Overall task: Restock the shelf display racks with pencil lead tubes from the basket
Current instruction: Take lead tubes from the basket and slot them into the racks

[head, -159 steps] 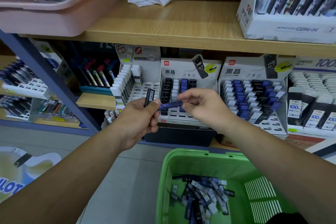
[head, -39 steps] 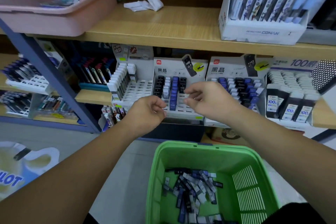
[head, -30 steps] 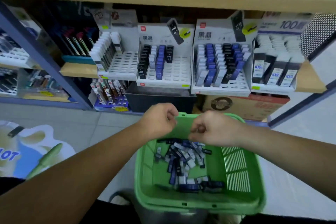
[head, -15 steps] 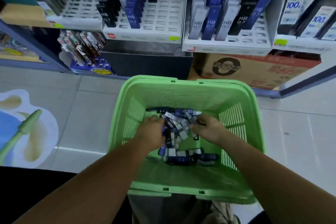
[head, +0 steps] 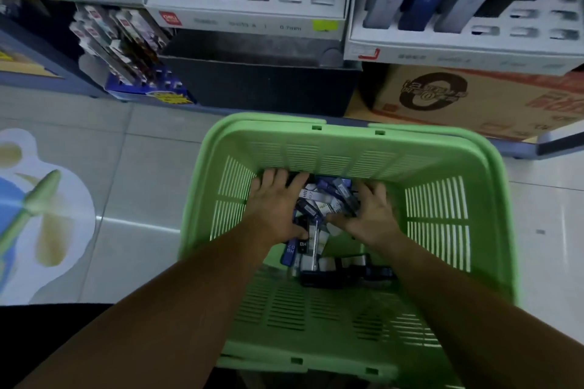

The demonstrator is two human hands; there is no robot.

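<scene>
Both hands are inside the green basket point(head: 347, 133), on the heap of lead tubes point(head: 319, 199) at its twelve o'clock end. The left hand point(head: 276, 208) lies with fingers spread over the heap, hiding whatever is under the palm. The right hand point(head: 371, 213), at three o'clock from it, has its fingers curled into the heap; whether they grip anything I cannot tell. A few blurred pieces trail toward six o'clock. At twelve o'clock beyond the basket, the racks point(head: 252, 14) are cut off at the top of the view.
</scene>
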